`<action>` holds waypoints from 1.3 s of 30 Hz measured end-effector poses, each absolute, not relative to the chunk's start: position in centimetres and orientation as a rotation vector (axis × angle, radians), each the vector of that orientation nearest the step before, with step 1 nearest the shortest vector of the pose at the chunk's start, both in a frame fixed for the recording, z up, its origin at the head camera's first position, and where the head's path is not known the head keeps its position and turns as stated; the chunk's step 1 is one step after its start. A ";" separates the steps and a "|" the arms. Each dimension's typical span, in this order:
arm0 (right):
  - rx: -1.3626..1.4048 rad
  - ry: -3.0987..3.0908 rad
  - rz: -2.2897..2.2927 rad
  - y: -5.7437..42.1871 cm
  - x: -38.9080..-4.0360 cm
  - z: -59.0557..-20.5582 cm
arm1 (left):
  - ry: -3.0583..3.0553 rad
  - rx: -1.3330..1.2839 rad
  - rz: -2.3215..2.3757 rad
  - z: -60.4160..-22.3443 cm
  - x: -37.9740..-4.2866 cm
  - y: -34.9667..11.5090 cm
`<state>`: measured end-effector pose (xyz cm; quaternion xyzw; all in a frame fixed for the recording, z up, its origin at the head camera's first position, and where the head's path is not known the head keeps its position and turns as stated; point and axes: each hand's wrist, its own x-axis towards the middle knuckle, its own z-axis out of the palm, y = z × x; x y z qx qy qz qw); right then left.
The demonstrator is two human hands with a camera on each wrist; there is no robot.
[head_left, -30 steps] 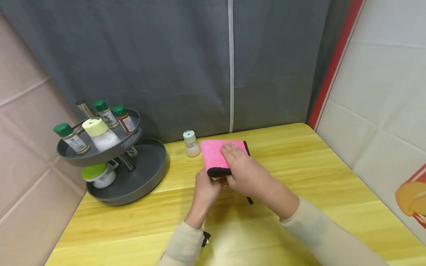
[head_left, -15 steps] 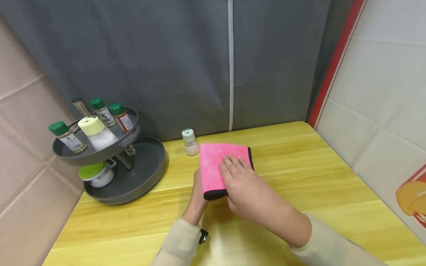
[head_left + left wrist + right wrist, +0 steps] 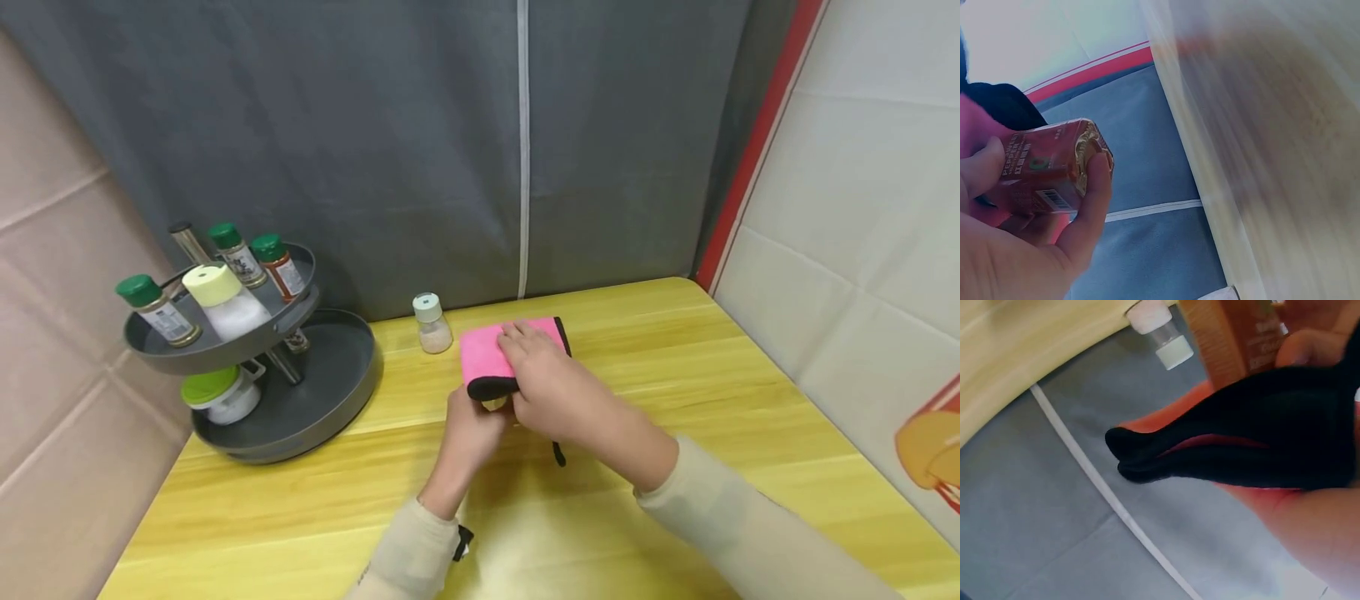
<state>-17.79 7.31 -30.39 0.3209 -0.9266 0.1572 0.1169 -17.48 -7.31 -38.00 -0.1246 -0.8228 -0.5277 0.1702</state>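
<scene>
My left hand (image 3: 468,433) grips a small boxy red pepper tin (image 3: 1044,165), its thumb and fingers around the sides and one finger at the gold-coloured end. In the head view only a bit of that end shows beneath the cloth. Over the tin lies a folded pink cloth (image 3: 483,357) with black edging. My right hand (image 3: 551,379) holds it there, fingers stretched across its top. The right wrist view shows the cloth's black folded edge (image 3: 1254,419) right against the tin's side. Both hands are above the wooden table (image 3: 637,392).
A shaker (image 3: 433,333) with a pale green cap stands at the back, left of the cloth. Further left is a two-tier dark grey rack (image 3: 360,383), bearing several spice bottles and a green-lidded jar (image 3: 225,400). A grey curtain (image 3: 390,150) hangs behind the table.
My right hand and the cloth come toward me over the tin, then go back away. The gold-coloured end now shows under the cloth. My left hand keeps its grip.
</scene>
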 end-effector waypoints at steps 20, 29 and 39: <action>0.920 -2.762 0.222 7.1 -13.4 -29.8 | -2.131 -0.654 -1.463 -38.7 -17.9 -8.0; 0.897 -2.831 0.554 7.6 -17.4 -29.2 | -2.389 -0.436 -1.559 -38.3 -17.5 -7.4; 0.880 -2.795 0.605 8.2 -17.1 -30.4 | -2.409 -0.423 -1.548 -38.6 -17.5 -7.4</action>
